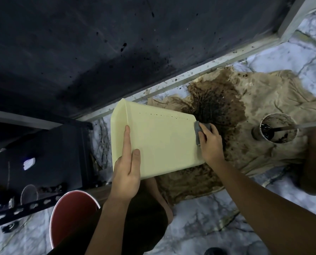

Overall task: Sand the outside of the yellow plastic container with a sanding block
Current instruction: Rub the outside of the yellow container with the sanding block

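Your yellow container lies tilted on its side above the stained cloth. Your left hand presses flat on it; your right hand pinches one grey sanding block against its edge. One paint pot stands nearby, one red bucket by your knee.

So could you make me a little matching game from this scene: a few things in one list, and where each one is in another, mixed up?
Things:
1. sanding block
2. yellow plastic container
3. paint pot
4. red bucket

Places:
A. standing on the stained cloth, far right
B. at the bottom left, beside the person's leg
C. gripped by the right hand, against the container's right edge
D. lying on its side, steadied by the left hand

Pairs: 1-C, 2-D, 3-A, 4-B
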